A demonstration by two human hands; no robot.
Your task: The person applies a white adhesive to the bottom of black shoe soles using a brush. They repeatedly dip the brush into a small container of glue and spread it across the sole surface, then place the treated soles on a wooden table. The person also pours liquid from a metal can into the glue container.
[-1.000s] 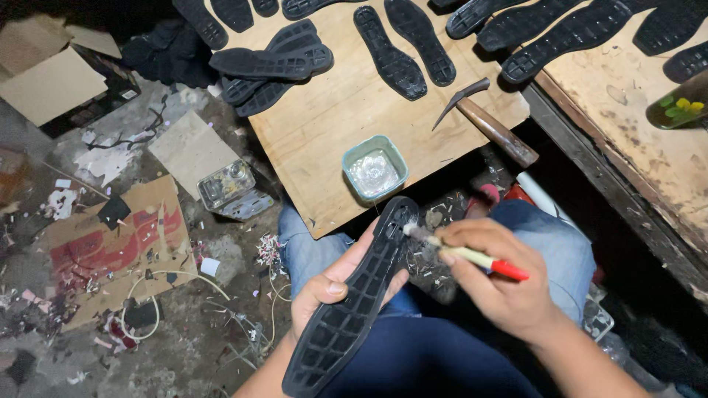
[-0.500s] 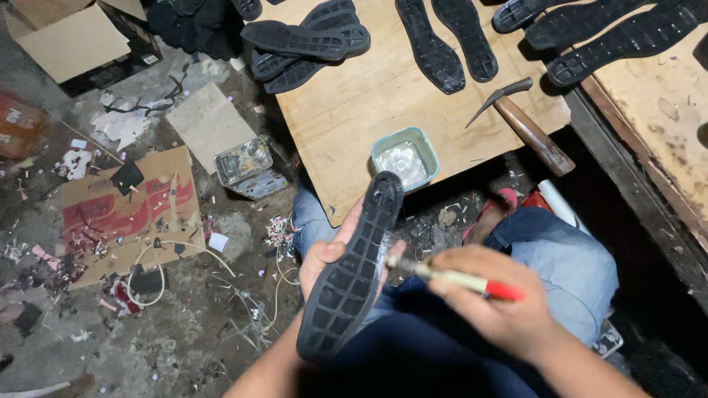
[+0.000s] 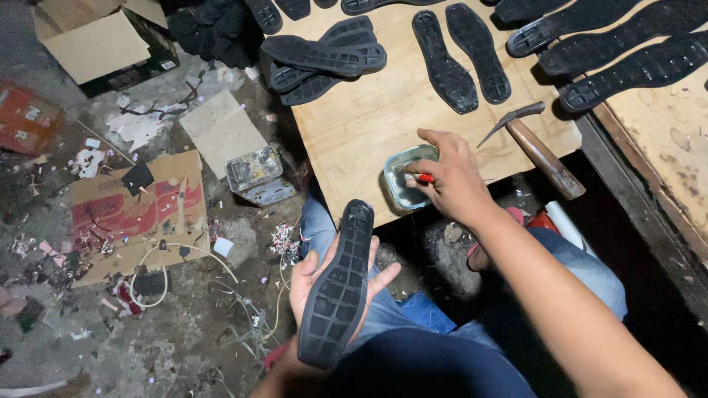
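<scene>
Over the small tub [image 3: 408, 177], right hand [image 3: 451, 179] fingers pinching brush [image 3: 422, 177], left hand [image 3: 324, 284] cradling sole [image 3: 338, 291]

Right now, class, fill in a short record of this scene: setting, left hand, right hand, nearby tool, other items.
Setting: wooden board over a littered floor
Left hand: palm up, holding a black shoe sole
Right hand: holds a red-handled brush at the small tub
Nearby tool: hammer lying beside the right hand
Other items: more black soles on the board; metal can and cardboard box on the floor
</scene>
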